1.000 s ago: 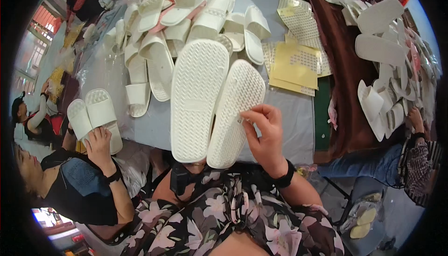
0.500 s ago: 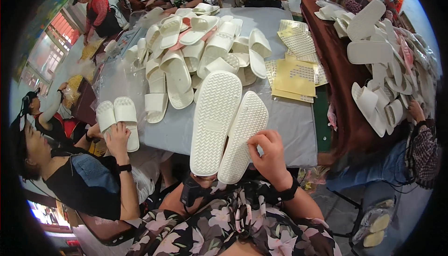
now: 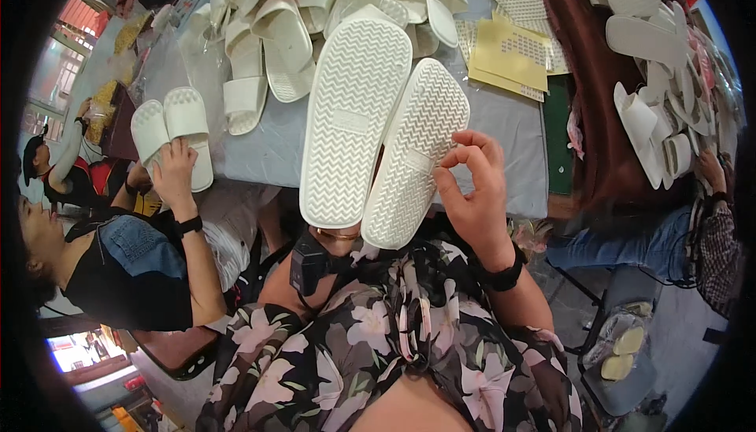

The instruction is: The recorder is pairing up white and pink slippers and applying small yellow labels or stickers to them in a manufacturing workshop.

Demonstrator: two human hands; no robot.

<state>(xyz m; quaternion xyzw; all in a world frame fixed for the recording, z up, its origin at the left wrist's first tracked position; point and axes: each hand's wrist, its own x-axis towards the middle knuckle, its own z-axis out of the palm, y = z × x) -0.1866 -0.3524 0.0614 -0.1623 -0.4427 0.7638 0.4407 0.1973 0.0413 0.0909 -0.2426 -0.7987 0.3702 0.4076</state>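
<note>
A pair of white slippers is held up in front of me, patterned soles facing me: one slipper [image 3: 356,129] on the left, the other slipper [image 3: 417,156] on the right. My left hand [image 3: 335,244] supports the pair from behind near its lower end; its fingers are hidden, and only the wrist part with a gold-coloured band shows. Beside the right sole's edge is my right hand [image 3: 476,180], thumb and forefinger brought together in a pinch. Whatever is between those fingertips, if anything, is too small to make out.
Behind lies a heap of white slippers [image 3: 291,34] on the grey-covered table [image 3: 504,137], with yellow sticker sheets [image 3: 512,54] to its right. Another slipper pile [image 3: 654,109] is at far right. A co-worker [image 3: 130,266] at left holds white slippers [image 3: 187,117].
My view has tilted downward, so the table and people sit higher. The slippers are nearer and larger in view. My right hand has moved along the right sole's edge, still pinched.
</note>
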